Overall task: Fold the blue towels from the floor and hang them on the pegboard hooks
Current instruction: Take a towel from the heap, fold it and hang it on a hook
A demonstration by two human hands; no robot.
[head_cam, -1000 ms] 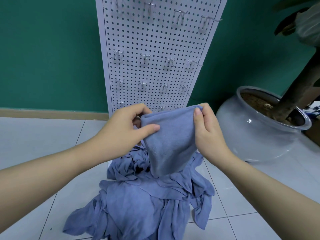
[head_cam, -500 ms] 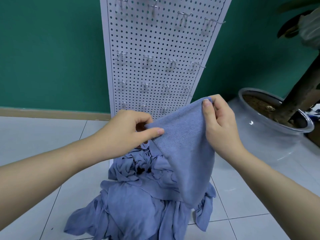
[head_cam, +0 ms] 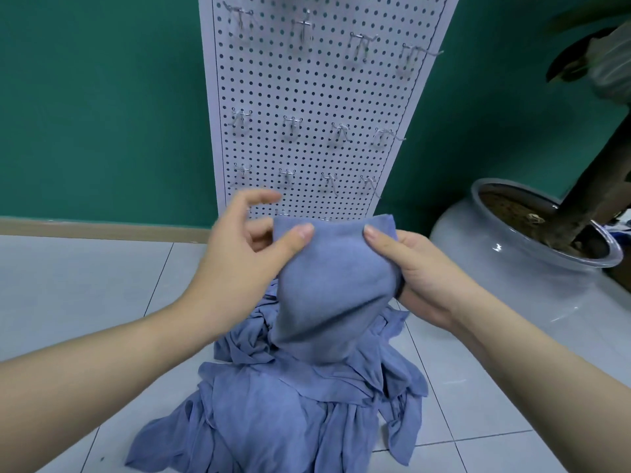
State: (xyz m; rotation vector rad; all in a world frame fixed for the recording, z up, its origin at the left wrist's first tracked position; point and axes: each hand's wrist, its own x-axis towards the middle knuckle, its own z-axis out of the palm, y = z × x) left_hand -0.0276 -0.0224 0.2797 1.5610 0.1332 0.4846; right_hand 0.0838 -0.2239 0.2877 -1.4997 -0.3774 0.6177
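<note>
I hold one blue towel (head_cam: 327, 288) up in front of me, folded over and hanging down. My left hand (head_cam: 246, 261) pinches its upper left corner between thumb and fingers, with the index finger lifted free. My right hand (head_cam: 420, 268) grips the towel's right side, thumb on the front and fingers behind the cloth. Below it a heap of blue towels (head_cam: 290, 411) lies crumpled on the floor. The white pegboard (head_cam: 317, 97) stands straight ahead with several bare metal hooks (head_cam: 293, 122) in rows.
A large grey plant pot (head_cam: 505, 264) with soil and a thick trunk stands at the right, close to the pile. A green wall with a wooden skirting board runs behind. The floor is pale tile.
My right hand came down from the raised corner and in toward my left hand, now gripping the towel's right side lower. The towel hangs shorter and more bunched. My left index finger lifted.
</note>
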